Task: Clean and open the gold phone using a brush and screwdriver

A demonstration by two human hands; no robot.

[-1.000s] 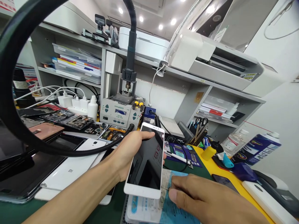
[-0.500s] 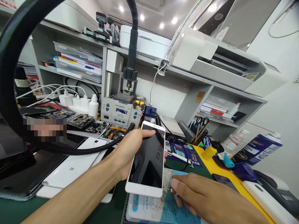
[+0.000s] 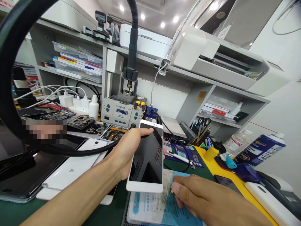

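Black hose (image 3: 6,91) left of the held phone (image 3: 148,157) partly hides a white handset (image 3: 70,172).

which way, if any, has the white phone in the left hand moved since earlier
Yes, slightly: the white phone in the left hand sits a little higher in view, judged against the grey station behind it.

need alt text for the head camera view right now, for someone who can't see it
A person's left hand holds a white phone, dark screen up, while the right hand pinches a thin tool beside its lower right edge, above a blue-and-white package. The cluttered bench holds other phones, circuit boards and a grey control unit.
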